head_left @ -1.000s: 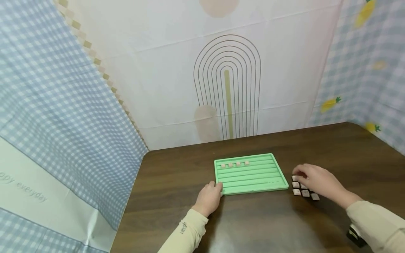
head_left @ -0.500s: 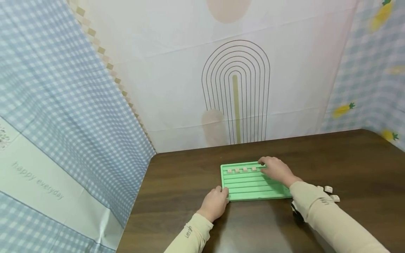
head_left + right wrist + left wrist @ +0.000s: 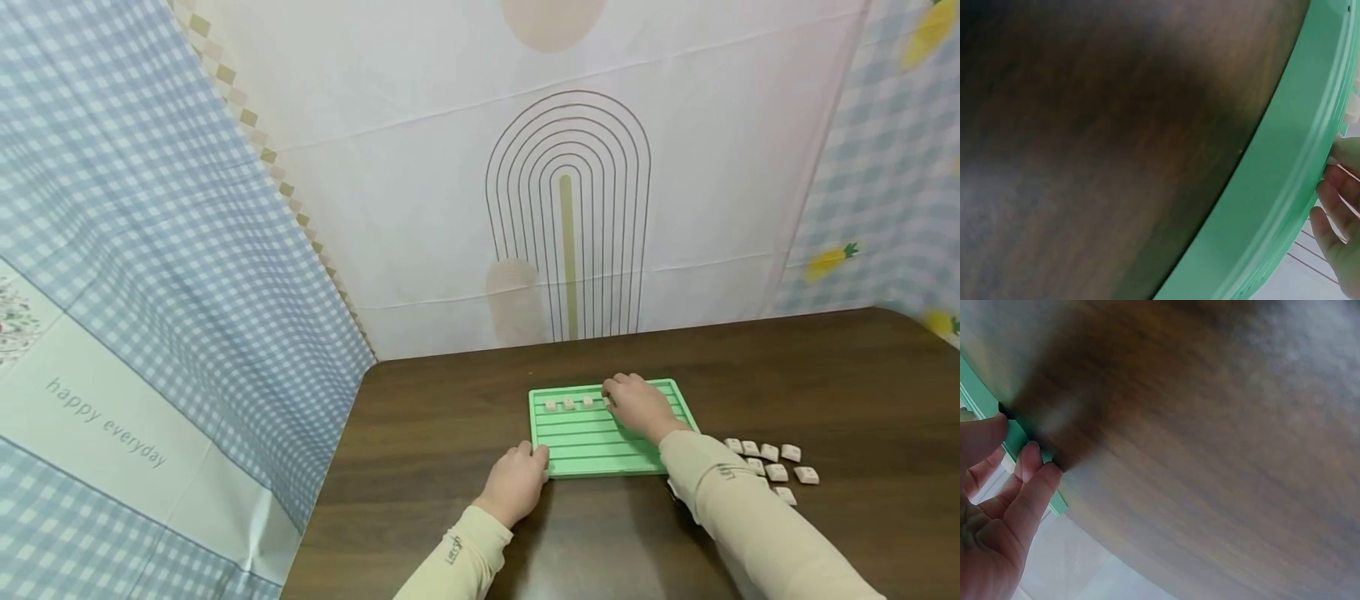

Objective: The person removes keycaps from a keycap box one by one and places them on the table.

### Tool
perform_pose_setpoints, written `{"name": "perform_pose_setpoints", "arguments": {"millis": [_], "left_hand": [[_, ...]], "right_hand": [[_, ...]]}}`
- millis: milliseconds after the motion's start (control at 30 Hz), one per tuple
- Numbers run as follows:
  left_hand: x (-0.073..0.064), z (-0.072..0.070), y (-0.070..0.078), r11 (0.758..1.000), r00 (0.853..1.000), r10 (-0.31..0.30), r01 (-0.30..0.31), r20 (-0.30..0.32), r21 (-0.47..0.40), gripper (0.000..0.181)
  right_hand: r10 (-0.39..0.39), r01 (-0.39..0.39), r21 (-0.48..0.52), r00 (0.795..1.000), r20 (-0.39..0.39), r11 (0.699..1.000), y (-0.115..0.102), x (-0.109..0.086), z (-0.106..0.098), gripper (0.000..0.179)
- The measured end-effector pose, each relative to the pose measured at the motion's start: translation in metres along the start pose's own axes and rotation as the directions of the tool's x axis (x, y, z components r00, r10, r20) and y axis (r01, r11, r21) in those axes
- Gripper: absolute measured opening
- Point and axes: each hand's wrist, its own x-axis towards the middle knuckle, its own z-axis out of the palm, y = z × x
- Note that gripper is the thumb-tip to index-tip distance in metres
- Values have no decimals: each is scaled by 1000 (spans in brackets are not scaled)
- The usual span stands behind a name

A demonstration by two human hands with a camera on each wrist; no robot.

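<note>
A green ridged tray [image 3: 592, 442] lies on the table. My left hand [image 3: 516, 482] grips its near left corner; the left wrist view shows thumb and fingers pinching the tray's edge [image 3: 1016, 436]. Along the tray's back groove stands a row of small pale keycaps [image 3: 568, 404]. My right hand [image 3: 637, 404] is over the tray at the right end of that row, covering part of the last visible keycap [image 3: 608, 402]. In the right wrist view a pale bit of a keycap [image 3: 1333, 160] shows between thumb and fingertip; the rest is hidden.
Several loose keycaps [image 3: 777, 473] lie on the dark wooden table [image 3: 420, 450] right of the tray, partly behind the right sleeve [image 3: 742, 500]. A hanging white cloth [image 3: 420, 208] stands behind the table, with checked cloth [image 3: 187, 250] at the left.
My right hand has moved left from the loose keycaps to the tray's back groove, then a little further toward the row. The left hand keeps its grip on the corner. The head view has shifted slightly.
</note>
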Motion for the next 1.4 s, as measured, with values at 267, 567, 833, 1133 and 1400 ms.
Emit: {"name": "perform_pose_setpoints", "arguments": {"millis": [267,567,833,1133,1400], "left_hand": [[0,-1,0,1000,1000,3,-3,-16,-6,20],[1,2,4,999,1000,-9,10,30,-41,19],[1,0,1,999,999,-20,22,49,-50,19],[2,0,-3,999,996,-18,21,89,-34,17],[3,-3,-5,993,993,-17,31,118,-116,17]], "right_hand": [[7,-8,-19,1000,-14,1000,-3,0,0,12],[4,-8,-57,998,-63,998,-3,-8,-5,10],[-36,33,-27,993,-108,999,-4,-22,-42,12],[36,-36,57,999,3,998,25,-78,-97,21],[94,-95,8,992,82,995,68,-144,-108,17]]}}
